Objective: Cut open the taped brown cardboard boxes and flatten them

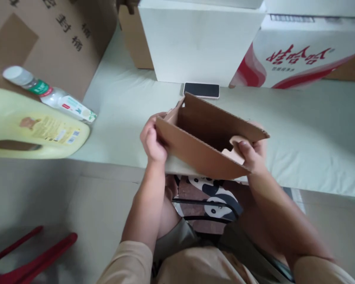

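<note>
A brown cardboard box (192,148) with its top side open is held between my two hands, tilted above the front edge of the table. My left hand (154,140) is closed around the box's left end, with its far fingers hidden behind the cardboard. At the right end, my right hand (254,154) grips the wall beside a small folded flap (236,150), its thumb bent over the edge. The inside of the box is dark, and its bottom cannot be made out. Just beyond the box lies a phone (201,90) with a dark screen.
A pale green cloth (298,150) covers the table. White boxes (198,43) stand at the back, a large carton (56,39) at the left. A yellow jug (47,126) and a clear bottle (47,92) lie at left. Red legs (47,256) show on the floor.
</note>
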